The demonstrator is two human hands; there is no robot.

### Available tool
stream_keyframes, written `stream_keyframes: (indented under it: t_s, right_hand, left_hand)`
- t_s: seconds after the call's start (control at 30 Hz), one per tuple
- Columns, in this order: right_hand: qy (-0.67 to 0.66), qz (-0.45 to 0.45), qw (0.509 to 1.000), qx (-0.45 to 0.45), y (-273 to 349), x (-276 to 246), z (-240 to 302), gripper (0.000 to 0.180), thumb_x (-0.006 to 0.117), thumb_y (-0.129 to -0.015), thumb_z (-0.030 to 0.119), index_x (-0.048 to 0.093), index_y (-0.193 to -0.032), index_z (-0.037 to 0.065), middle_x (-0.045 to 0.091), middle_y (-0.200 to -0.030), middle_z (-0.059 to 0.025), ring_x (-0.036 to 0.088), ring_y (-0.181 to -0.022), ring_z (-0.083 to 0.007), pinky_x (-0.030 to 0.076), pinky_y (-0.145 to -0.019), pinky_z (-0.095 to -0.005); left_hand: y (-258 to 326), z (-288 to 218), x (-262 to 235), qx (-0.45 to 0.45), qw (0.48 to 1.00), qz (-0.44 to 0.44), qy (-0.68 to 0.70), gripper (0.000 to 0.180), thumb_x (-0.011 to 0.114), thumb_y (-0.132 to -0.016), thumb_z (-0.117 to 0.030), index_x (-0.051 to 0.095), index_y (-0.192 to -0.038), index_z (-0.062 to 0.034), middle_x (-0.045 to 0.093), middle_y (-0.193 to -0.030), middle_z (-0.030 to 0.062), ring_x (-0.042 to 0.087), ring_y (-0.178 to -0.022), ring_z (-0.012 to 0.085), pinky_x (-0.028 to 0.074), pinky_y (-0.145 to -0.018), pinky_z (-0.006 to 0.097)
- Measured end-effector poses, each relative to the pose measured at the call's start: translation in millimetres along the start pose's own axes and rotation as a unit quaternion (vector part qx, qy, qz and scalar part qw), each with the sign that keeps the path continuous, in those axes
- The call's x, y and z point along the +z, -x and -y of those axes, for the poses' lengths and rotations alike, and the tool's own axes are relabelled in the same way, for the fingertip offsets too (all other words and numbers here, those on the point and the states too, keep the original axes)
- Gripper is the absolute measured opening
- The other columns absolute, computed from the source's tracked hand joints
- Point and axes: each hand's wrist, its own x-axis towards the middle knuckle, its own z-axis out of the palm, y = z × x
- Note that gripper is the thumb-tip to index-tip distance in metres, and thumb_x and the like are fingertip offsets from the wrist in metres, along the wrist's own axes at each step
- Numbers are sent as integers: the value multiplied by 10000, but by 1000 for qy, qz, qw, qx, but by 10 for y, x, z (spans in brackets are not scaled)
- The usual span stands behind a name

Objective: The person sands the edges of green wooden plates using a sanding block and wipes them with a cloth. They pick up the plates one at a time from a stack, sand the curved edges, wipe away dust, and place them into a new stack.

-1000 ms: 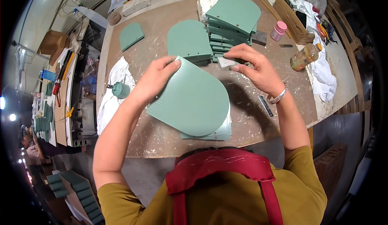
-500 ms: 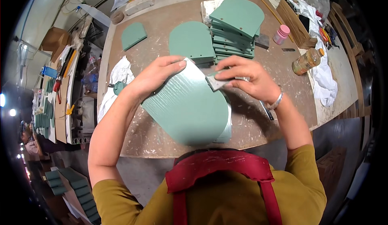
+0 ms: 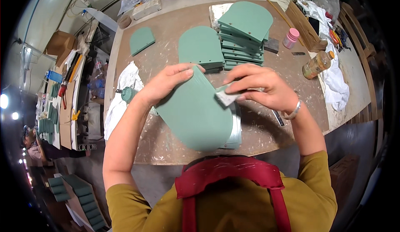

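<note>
My left hand [image 3: 171, 82] grips the far corner of a green board with a rounded end [image 3: 198, 115], thumb on its face and fingers behind. The board is tilted, its rounded end towards me. In my right hand [image 3: 264, 87], pinched between thumb and fingers, is a small grey-white sanding block [image 3: 227, 96] with some green on top. It touches the board's right edge. Under the board's right side, part of another pale panel [image 3: 236, 127] shows. Just beyond my hands lie a green rounded board [image 3: 200, 44] and a stack of similar boards [image 3: 246, 21].
A smaller green piece [image 3: 141, 39] lies at the far left of the brown tabletop [image 3: 166, 155]. Beside my left forearm are a white cloth [image 3: 125, 75] and a small green pot [image 3: 128, 93]. On the right stand a pink bottle [image 3: 291, 38] and a brownish plastic bottle [image 3: 318, 64].
The board's tilt has changed, and the bright glare on its face is gone. My right hand has slid the block slightly nearer along the edge. The whole view has shifted a little.
</note>
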Motion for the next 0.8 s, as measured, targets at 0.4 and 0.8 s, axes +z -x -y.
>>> stream_keyframes:
  t_s: [0.4, 0.8]
  right_hand:
    - [-47, -8, 990, 135, 656, 28, -21, 350, 706, -766, -48, 729, -1105, 34, 667, -1176, -97, 625, -1103, -249, 492, -957, -348]
    - [-202, -293, 913, 198, 605, 484, -64, 330, 698, -811, -45, 704, -1135, 13, 640, -1163, -86, 595, -1107, -173, 470, -954, -301]
  left_hand:
    - [366, 456, -174, 186, 919, -334, 96, 362, 570, -1024, -252, 534, -1287, -6, 650, -1109, 59, 621, -996, 143, 502, -902, 289]
    - [460, 608, 492, 176, 878, -360, 263, 373, 560, -1025, -157, 451, -1361, -34, 652, -1138, 82, 663, -963, 143, 588, -768, 265]
